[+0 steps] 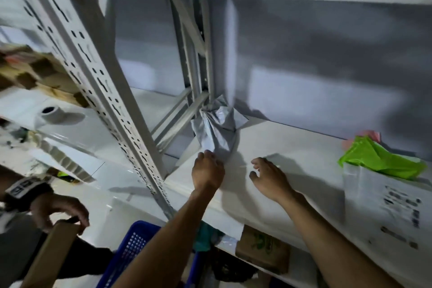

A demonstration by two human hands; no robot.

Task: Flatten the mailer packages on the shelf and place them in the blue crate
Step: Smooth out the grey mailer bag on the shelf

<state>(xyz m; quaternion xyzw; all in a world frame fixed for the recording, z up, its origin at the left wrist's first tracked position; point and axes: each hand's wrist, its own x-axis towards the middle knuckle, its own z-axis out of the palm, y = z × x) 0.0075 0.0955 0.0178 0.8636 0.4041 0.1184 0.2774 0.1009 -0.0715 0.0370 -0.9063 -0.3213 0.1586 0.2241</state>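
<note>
One grey mailer (216, 128) stands far-left; left hand (207, 174) pinches its near end, right hand (271, 179) open beside.

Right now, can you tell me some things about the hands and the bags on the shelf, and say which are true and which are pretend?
1. The left hand grips the grey mailer. True.
2. The right hand holds the green bag. False: it is open over the shelf, apart from the green bag.
3. The grey mailer lies flat. False: it is crumpled and bunched up in the back corner.
4. The blue crate sits lower than the shelf. True.
5. The green bag rests on a white mailer with a printed label. True.
</note>
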